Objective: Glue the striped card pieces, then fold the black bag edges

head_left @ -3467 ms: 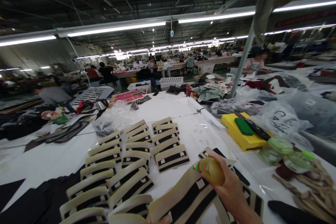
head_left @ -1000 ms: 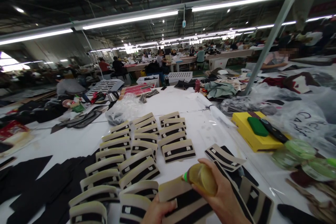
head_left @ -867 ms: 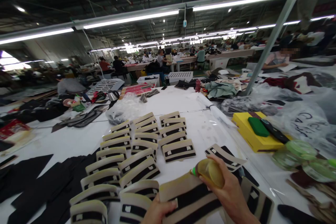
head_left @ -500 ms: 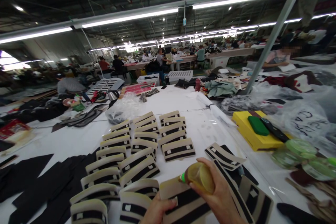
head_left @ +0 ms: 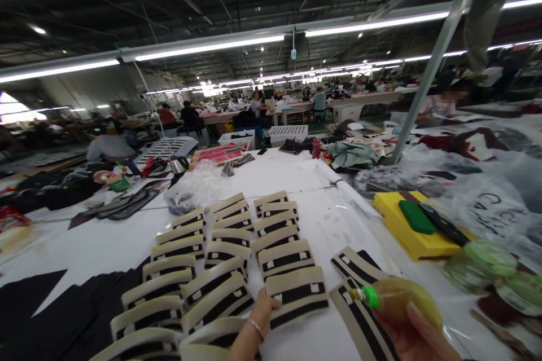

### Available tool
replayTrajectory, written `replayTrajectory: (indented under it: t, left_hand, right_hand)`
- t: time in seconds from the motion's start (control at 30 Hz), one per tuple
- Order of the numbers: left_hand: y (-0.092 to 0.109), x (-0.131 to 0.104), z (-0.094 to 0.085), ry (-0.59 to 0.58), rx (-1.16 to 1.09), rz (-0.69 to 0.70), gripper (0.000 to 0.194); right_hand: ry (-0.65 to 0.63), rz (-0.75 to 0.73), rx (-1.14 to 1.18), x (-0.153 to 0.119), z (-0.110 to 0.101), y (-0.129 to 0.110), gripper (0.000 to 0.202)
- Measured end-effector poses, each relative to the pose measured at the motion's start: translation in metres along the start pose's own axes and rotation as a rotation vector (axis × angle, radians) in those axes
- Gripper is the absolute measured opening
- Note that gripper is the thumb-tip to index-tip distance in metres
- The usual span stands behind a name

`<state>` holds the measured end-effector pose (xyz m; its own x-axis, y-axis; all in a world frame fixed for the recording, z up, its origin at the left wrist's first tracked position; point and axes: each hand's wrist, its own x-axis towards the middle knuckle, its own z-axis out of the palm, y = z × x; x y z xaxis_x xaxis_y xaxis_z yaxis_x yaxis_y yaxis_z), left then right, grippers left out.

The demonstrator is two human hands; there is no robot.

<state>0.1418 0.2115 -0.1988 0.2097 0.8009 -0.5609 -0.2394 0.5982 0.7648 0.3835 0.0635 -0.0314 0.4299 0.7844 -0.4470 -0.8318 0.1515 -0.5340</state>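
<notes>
My left hand (head_left: 259, 317) pinches the left edge of a beige panel with black stripes (head_left: 298, 281), which sits at the near end of the right-hand row. A small pale patch shows on its upper stripe. My right hand (head_left: 419, 335) is wrapped round a squeeze bottle (head_left: 409, 298) of yellowish liquid. The bottle lies tilted, its green-collared nozzle pointing left above more striped panels (head_left: 359, 316) at the right. Rows of overlapping beige-and-black panels (head_left: 218, 302) stretch away on the white table (head_left: 326, 220), many with yellowish upper edges.
Black fabric pieces (head_left: 97, 304) lie at the left. To the right are a yellow box (head_left: 398, 225) with a green block (head_left: 417, 216) on it, and green-lidded clear jars (head_left: 483, 259). A slanted metal post (head_left: 436, 62) rises beyond. Other people work in the background.
The panel has gone from under the bottle to the end of the right-hand row, with my left hand still on it. My right hand has moved right with the bottle, away from the panel.
</notes>
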Motion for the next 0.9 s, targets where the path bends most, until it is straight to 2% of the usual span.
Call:
replayTrajectory:
  t: [0.07,0.13,0.23,0.27,0.33,0.4,0.47,0.53,0.63,0.73,0.8,0.9]
  left_hand:
    - [-0.001,0.031,-0.003,0.022,0.116,0.036,0.010]
    - [-0.002,0.056,-0.007,0.048,0.229,0.089,0.014]
    - [-0.005,0.078,-0.015,0.104,0.389,0.194,0.016]
    - [-0.007,0.080,-0.017,0.127,0.440,0.236,0.018]
    - [-0.009,0.077,-0.020,0.183,0.531,0.331,0.040]
    - [-0.012,0.063,-0.019,0.244,0.609,0.439,0.066]
    - [-0.016,0.043,-0.011,0.260,0.678,0.551,0.076]
    - [-0.023,0.022,0.004,0.189,0.747,0.633,0.070]
    - [-0.042,0.003,0.039,-0.075,0.855,0.643,0.051]
    - [-0.060,0.005,0.084,-0.332,0.950,0.602,0.056]
    - [-0.066,0.011,0.118,-0.448,1.020,0.609,0.062]
    - [-0.066,0.019,0.171,-0.564,1.139,0.661,0.061]
  right_hand:
    - [0.073,0.001,0.028,-0.001,0.002,-0.002,0.051]
    - [0.119,-0.006,0.048,-0.001,0.005,-0.004,0.053]
    - [0.129,-0.018,0.057,0.005,0.008,-0.008,0.054]
    - [0.117,-0.027,0.056,0.007,0.009,-0.010,0.053]
    - [0.096,-0.061,0.053,0.014,0.011,-0.016,0.052]
    - [0.090,-0.121,0.056,0.020,0.015,-0.024,0.053]
    - [0.126,-0.198,0.077,0.024,0.022,-0.035,0.054]
    - [0.195,-0.257,0.105,0.026,0.030,-0.046,0.049]
    - [0.261,-0.300,0.129,0.027,0.040,-0.062,0.033]
    - [0.254,-0.329,0.131,0.026,0.043,-0.073,0.030]
    - [0.254,-0.342,0.126,0.024,0.040,-0.079,0.031]
    - [0.280,-0.384,0.125,0.020,0.035,-0.086,0.030]
